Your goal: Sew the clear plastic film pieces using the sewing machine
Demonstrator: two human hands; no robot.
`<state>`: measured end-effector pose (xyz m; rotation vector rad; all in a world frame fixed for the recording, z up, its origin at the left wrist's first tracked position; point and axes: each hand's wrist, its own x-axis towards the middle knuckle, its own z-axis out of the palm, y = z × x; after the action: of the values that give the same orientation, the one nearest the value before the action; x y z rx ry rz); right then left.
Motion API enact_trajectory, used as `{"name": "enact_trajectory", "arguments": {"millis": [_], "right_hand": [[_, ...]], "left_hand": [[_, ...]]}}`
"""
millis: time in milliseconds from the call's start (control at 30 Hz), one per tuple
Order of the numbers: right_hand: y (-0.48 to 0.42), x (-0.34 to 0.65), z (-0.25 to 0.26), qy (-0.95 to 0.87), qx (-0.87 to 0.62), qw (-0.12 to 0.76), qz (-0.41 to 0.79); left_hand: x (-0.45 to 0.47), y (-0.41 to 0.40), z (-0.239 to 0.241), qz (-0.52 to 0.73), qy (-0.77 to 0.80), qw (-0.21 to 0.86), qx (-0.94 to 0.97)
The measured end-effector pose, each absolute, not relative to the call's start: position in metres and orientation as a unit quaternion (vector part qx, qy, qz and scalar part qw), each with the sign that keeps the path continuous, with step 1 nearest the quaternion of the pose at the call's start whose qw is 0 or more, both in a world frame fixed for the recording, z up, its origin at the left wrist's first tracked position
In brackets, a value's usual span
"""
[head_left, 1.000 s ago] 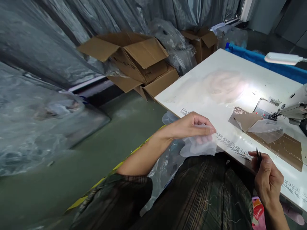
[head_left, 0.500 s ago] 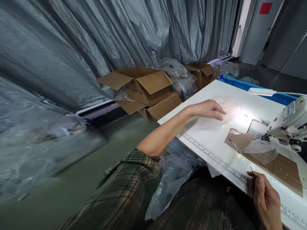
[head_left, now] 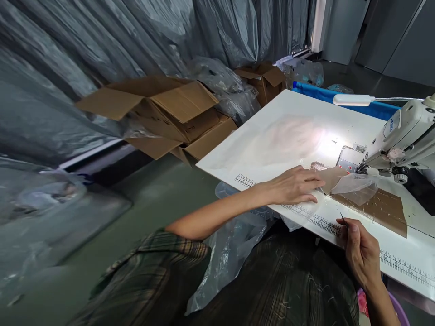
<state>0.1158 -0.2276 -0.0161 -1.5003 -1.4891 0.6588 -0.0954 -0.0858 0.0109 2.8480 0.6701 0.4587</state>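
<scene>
My left hand (head_left: pixel 299 185) reaches over the front part of the white table (head_left: pixel 244 140), palm down with its fingers stretched out. Its fingertips are at the left edge of a brown cardboard piece (head_left: pixel 331 176); whether they touch it I cannot tell. A sheer whitish piece of material (head_left: pixel 356 188) lies over the cardboard, near the needle area of the sewing machine (head_left: pixel 394 140). At the table's front edge my right hand (head_left: pixel 362 249) is closed round a thin dark pointed tool (head_left: pixel 343 219); most of the tool is hidden in the fingers.
A ruler strip (head_left: pixel 316 225) runs along the table's front edge. The lamp (head_left: pixel 353 100) lights the tabletop beside the machine. Open cardboard boxes (head_left: pixel 183 102) and plastic bags (head_left: pixel 220 77) stand on the floor beyond the left edge. A blue cloth (head_left: pixel 326 93) hangs behind.
My left hand has come back across the tabletop, towards me and to the cardboard piece. My right hand still holds the pointed tool. The view has shifted, so the scene sits further left and up.
</scene>
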Motion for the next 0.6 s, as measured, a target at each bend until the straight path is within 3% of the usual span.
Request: {"name": "enact_trajectory", "arguments": {"millis": [200,433,600], "right_hand": [[-0.224,0.115,-0.005,-0.583,-0.627,0.423,0.298],[-0.191,0.122,0.013,-0.572,-0.634,0.278,0.441],[-0.193,0.109,0.019,-0.544,-0.634,0.298,0.461]], "left_hand": [[-0.092,-0.099,0.011,0.141,0.304,0.142,0.931],[-0.090,-0.111,0.031,0.191,0.344,0.447,0.804],[-0.092,-0.110,0.033,0.222,0.371,0.562,0.705]]}}
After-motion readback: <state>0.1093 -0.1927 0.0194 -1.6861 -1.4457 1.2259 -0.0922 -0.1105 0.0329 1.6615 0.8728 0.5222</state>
